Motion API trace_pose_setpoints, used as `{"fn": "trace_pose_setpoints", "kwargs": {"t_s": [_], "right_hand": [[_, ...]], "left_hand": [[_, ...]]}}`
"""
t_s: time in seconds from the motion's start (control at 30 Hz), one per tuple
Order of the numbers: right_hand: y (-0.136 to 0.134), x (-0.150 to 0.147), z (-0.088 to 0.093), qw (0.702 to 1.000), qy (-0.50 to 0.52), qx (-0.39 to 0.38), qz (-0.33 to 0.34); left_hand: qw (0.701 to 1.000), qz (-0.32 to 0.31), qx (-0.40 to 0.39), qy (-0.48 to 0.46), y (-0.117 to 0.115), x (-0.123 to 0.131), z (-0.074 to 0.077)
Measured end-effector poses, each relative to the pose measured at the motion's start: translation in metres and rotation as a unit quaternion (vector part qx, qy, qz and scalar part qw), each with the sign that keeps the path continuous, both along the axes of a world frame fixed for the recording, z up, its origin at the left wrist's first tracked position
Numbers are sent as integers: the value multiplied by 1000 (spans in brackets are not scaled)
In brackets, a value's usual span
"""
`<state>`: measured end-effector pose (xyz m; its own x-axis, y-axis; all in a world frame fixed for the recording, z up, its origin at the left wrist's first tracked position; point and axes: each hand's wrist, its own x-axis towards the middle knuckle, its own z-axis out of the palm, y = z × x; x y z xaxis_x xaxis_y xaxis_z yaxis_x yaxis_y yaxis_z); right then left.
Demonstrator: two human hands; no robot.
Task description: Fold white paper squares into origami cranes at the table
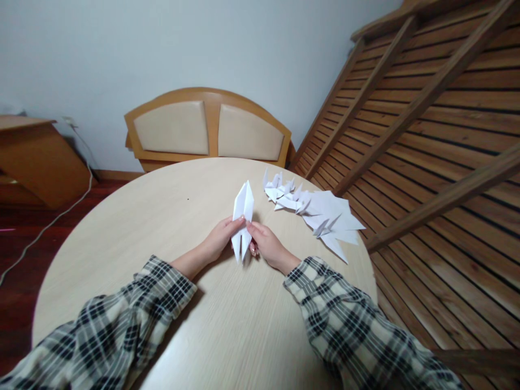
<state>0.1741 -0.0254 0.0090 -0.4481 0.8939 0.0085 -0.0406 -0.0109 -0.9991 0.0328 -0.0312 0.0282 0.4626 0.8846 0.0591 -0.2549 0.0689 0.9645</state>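
Between my hands is a folded white paper (244, 201), a long narrow diamond with one point away from me and two split legs toward me. My left hand (222, 236) grips its left edge, thumb on top near the middle. On the right edge, my right hand (266, 242) pinches it with the thumb on top and the fingers curled beneath. The paper is held just above the round table (211, 319); the fingers under it are partly hidden.
Several folded paper cranes (290, 197) stand along the table's right side, beside and on loose white paper sheets (335, 211). A slatted wooden frame (426, 119) leans close on the right. Behind the table is a padded headboard (213, 127); a desk (36, 157) stands at left.
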Motion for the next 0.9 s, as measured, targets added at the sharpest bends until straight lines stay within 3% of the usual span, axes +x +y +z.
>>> {"fn": "trace_pose_setpoints", "kwargs": {"t_s": [0.17,0.33,0.47,0.7,0.9], "right_hand": [[3,2,-3,999,29,-7,31],[-1,2,6,1000,8,-10,12],[-5,0,13,999,-34,-11,37],[-2,-2,13,998,-41,-3,45],[-2,-2,12,998,-49,6,33]], "left_hand": [[998,-37,-9,51,1,-3,-2],[998,12,-6,55,-1,-1,-4],[998,44,-13,45,-2,1,-4],[995,85,-2,59,-1,0,-5],[995,73,7,65,1,-1,-7]]}}
